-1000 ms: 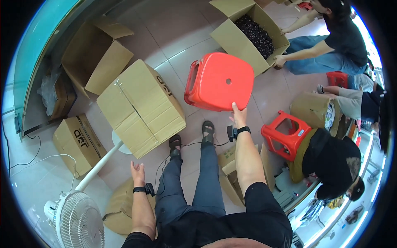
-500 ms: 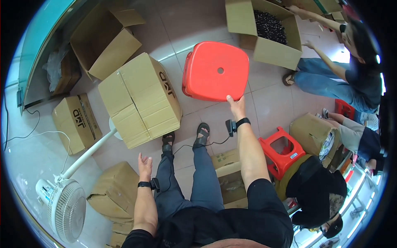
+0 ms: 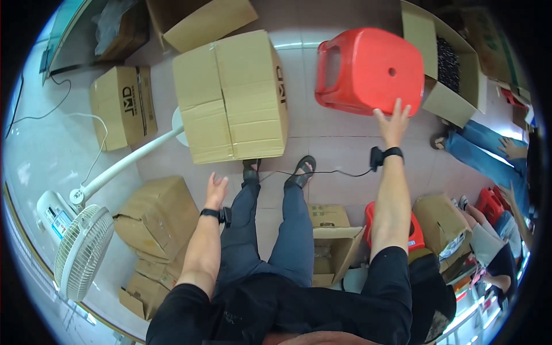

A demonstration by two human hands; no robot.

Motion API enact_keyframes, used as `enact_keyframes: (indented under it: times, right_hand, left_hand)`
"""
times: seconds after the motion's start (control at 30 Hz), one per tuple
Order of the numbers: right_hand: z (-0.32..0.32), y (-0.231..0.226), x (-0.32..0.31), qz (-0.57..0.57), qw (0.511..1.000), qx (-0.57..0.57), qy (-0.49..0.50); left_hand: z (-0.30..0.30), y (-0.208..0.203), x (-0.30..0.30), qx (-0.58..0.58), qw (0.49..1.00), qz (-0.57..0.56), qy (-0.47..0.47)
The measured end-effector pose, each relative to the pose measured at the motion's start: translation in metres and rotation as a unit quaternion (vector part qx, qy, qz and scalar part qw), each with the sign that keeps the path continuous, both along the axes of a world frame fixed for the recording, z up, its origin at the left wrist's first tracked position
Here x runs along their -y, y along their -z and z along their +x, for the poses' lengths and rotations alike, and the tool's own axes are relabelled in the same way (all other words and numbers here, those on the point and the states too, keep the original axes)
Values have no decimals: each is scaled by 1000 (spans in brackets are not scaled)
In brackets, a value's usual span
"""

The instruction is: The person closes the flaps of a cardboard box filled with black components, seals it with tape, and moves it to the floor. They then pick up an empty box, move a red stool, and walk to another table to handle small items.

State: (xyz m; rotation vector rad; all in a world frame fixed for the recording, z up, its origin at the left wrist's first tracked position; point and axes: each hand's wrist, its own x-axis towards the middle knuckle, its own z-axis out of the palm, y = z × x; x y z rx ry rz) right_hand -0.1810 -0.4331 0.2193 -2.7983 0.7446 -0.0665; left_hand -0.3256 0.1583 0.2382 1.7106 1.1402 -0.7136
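A red plastic stool (image 3: 376,69) stands on the floor ahead of me to the right, with a round hole in its seat. My right hand (image 3: 394,123) is open at the near edge of its seat, fingers spread and overlapping the rim in view; whether they touch it I cannot tell. My left hand (image 3: 215,191) is open and holds nothing, its fingers apart. It hangs just on my side of a large closed cardboard box (image 3: 230,98). Each wrist wears a black strap with a small device.
A white fan (image 3: 86,250) on a pole stands at left, beside cardboard boxes (image 3: 158,215). Past the stool, an open box (image 3: 451,103) holds small dark pieces. Another red stool (image 3: 415,233) is beside my right arm. People sit at right. A black cable (image 3: 330,171) runs across my feet.
The stool has moved right relative to the large box. My right hand's fingers have gone from gripping its rim to spread apart. The whole view has shifted.
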Motion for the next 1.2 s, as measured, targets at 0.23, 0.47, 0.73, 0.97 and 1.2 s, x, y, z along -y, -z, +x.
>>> enact_keyframes:
  times: [0.23,0.47,0.73,0.97,1.2]
  right_hand:
    - [-42,-9,-112,170,982,84,-13]
    - [-177,-28,-269,489,847,-197,65]
    - [-207,-103,-290,510,822,-246,66]
    - [-249,-196,-198,410,884,-212,72]
    - [-341,-184,-98,502,792,-344,42]
  left_hand:
    - [59,94,-31,124,982,47,133]
    - [119,116,8,88,985,27,143]
    - [100,58,16,38,986,-146,78]
    - [36,-50,24,13,984,-171,49]
    - [16,-143,4,59,991,-122,-10]
